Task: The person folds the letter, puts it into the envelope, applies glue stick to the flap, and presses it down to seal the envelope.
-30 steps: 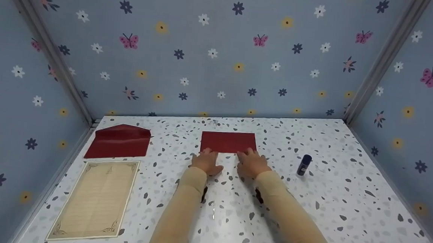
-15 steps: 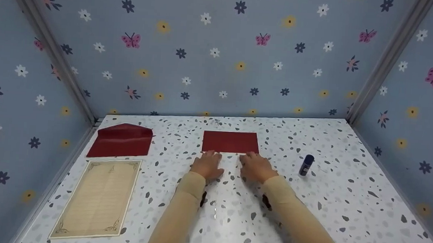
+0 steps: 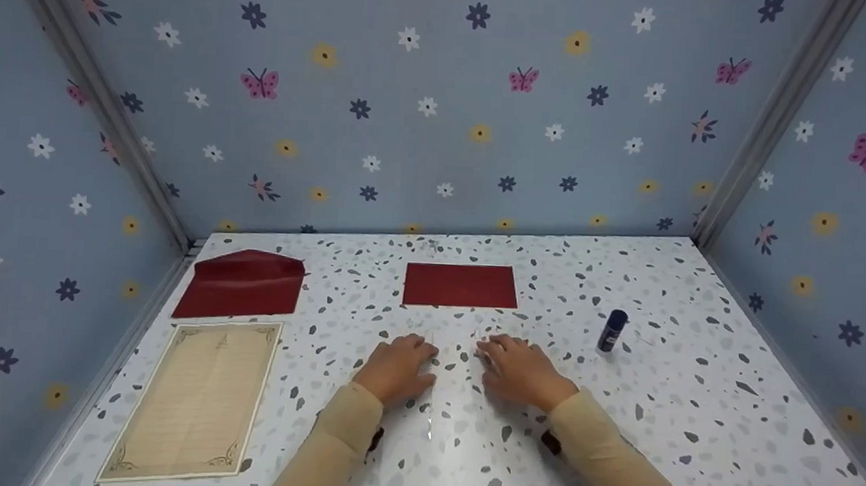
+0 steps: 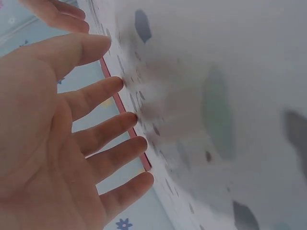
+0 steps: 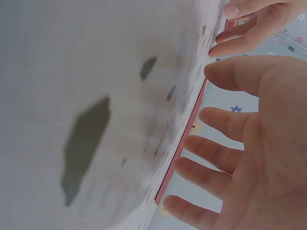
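A closed red envelope [image 3: 461, 285] lies flat near the back middle of the speckled table. Short of its front edge, my left hand [image 3: 397, 368] hovers low over the tabletop with nothing in it. To its right my right hand [image 3: 524, 372] is likewise bare, a gap between the two. Both wrist views show spread, loosely bent fingers: the left palm [image 4: 62, 129] and the right palm [image 5: 259, 158] hold nothing. Beyond the fingertips the envelope appears as a thin red strip [image 5: 178, 148].
At the back left lies a second red envelope [image 3: 242, 288] with its flap raised. In front of it is a cream sheet [image 3: 194, 401] with ornate corners. A small dark blue tube with a cap [image 3: 612, 330] stands at the right. Flower-patterned walls [image 3: 439, 146] enclose the table.
Both hands have left the front edge of the middle red envelope and drawn back toward the person. The envelope stays where it was.
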A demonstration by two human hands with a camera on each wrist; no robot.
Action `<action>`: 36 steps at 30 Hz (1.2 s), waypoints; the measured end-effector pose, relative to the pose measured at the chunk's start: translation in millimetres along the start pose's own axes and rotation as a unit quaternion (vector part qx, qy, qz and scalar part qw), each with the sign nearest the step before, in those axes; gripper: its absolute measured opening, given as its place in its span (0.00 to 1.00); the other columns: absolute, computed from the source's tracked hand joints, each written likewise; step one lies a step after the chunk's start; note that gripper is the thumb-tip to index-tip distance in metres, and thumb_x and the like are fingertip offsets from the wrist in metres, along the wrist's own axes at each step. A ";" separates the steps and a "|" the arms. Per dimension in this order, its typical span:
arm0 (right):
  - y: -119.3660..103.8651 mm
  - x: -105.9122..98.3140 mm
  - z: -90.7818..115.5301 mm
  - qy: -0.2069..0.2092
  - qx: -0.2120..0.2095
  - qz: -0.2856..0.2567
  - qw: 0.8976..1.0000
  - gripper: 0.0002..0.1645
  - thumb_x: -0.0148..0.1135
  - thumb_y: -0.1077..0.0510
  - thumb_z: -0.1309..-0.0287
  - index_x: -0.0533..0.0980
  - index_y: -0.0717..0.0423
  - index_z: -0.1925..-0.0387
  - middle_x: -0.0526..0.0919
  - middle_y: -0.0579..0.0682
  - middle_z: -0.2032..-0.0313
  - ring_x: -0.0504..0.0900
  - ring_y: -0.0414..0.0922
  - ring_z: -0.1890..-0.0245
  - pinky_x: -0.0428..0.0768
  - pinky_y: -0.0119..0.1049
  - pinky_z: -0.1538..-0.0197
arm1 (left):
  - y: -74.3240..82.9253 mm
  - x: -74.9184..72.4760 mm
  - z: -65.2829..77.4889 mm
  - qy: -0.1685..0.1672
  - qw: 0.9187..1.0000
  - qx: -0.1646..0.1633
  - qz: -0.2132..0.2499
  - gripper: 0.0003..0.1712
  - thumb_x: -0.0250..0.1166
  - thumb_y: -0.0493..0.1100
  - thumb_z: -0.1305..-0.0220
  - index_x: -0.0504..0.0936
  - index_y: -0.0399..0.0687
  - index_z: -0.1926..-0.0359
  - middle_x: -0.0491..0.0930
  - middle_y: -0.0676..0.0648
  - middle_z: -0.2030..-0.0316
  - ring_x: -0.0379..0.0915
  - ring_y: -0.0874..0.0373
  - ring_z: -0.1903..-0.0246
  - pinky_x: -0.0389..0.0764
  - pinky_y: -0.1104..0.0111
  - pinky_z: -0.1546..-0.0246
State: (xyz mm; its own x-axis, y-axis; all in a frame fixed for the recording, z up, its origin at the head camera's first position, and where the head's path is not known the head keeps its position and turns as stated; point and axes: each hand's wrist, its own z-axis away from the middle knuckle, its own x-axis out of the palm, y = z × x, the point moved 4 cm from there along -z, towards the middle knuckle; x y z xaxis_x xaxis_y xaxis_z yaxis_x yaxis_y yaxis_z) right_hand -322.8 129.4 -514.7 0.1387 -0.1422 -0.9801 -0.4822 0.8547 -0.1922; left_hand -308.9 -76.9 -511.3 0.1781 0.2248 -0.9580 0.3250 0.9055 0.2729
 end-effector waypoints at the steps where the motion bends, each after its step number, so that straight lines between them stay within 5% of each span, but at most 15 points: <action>1: -0.7 0.1 3.0 0.001 -0.005 0.001 1.000 0.33 0.58 0.47 0.31 0.67 0.52 0.28 0.69 0.56 0.32 0.68 0.58 0.34 0.68 0.60 0.36 | 0.4 -0.1 4.3 0.007 1.000 0.008 -0.003 0.27 0.63 0.52 0.31 0.76 0.49 0.34 0.71 0.43 0.34 0.65 0.44 0.34 0.65 0.45 0.36; 7: -3.5 2.2 14.1 0.008 -0.021 -0.005 1.000 0.34 0.59 0.47 0.31 0.66 0.51 0.28 0.68 0.56 0.32 0.67 0.56 0.32 0.68 0.61 0.36 | -1.3 -2.6 26.5 0.035 0.998 0.050 -0.012 0.25 0.65 0.50 0.32 0.78 0.48 0.37 0.73 0.43 0.36 0.68 0.44 0.36 0.69 0.45 0.39; 14: -13.5 2.9 18.6 0.017 -0.051 -0.019 0.998 0.33 0.60 0.47 0.32 0.68 0.53 0.29 0.71 0.57 0.34 0.70 0.57 0.35 0.71 0.59 0.39 | -28.8 -5.4 48.2 0.047 0.999 0.021 0.011 0.25 0.64 0.49 0.30 0.77 0.49 0.36 0.72 0.41 0.35 0.67 0.42 0.36 0.66 0.46 0.37; 27: -35.6 8.7 18.9 -0.005 -0.069 -0.038 0.997 0.34 0.58 0.47 0.31 0.66 0.48 0.27 0.69 0.54 0.31 0.68 0.55 0.33 0.67 0.60 0.35 | -125.6 -45.4 102.8 0.128 0.989 -0.070 0.013 0.22 0.65 0.43 0.33 0.79 0.40 0.40 0.73 0.33 0.39 0.68 0.36 0.39 0.68 0.39 0.43; 36: -46.5 12.8 12.9 -0.011 -0.081 -0.022 0.996 0.34 0.59 0.45 0.31 0.66 0.47 0.28 0.69 0.53 0.33 0.69 0.54 0.34 0.70 0.58 0.37 | -195.2 -49.9 143.9 0.108 0.982 -0.155 0.023 0.26 0.58 0.45 0.29 0.73 0.36 0.36 0.67 0.26 0.38 0.63 0.26 0.40 0.67 0.32 0.50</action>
State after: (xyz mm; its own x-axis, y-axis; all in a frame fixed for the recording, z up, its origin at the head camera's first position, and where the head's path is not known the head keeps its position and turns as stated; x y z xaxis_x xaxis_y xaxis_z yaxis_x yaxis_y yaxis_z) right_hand -287.5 94.3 -517.7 0.1808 -0.1645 -0.9697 -0.6087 0.7557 -0.2417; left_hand -247.6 -316.7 -504.1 -0.0252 0.3086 -0.9509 0.0166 0.9512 0.3083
